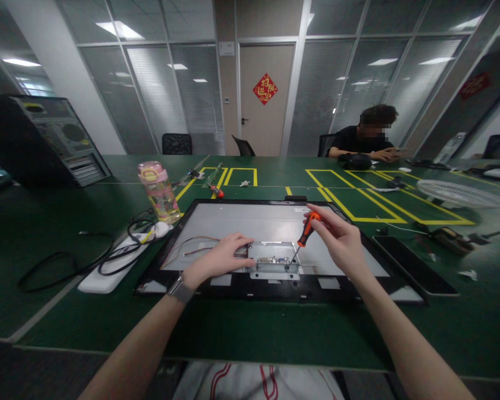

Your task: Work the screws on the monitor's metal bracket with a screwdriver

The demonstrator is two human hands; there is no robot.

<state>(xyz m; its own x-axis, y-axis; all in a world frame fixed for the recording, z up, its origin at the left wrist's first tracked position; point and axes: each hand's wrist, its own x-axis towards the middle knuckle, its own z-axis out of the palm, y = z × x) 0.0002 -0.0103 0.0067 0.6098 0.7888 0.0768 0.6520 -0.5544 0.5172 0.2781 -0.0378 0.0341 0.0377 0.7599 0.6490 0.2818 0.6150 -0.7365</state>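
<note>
A flat display panel (216,218) with a black frame lies back side up on the green table. On its lower middle sits a silver metal bracket (270,250) with a row of connectors. My left hand (219,258) lies over the bracket's left edge, thumb and forefinger apart and touching it; some fingertips are hidden. My right hand (344,244) is closed around the handle of an orange and black screwdriver (309,228). The screwdriver is tilted, its tip down at the bracket's right side near the connectors. Thin coloured wires (191,244) run out left of the bracket.
Left of the panel are a white power strip (104,272) with black cables, a pink-lidded bottle (159,191) and a computer case (45,139). A black phone-like slab (412,265) lies to the right. Another screwdriver (217,192) lies behind. A person (358,141) sits across the table.
</note>
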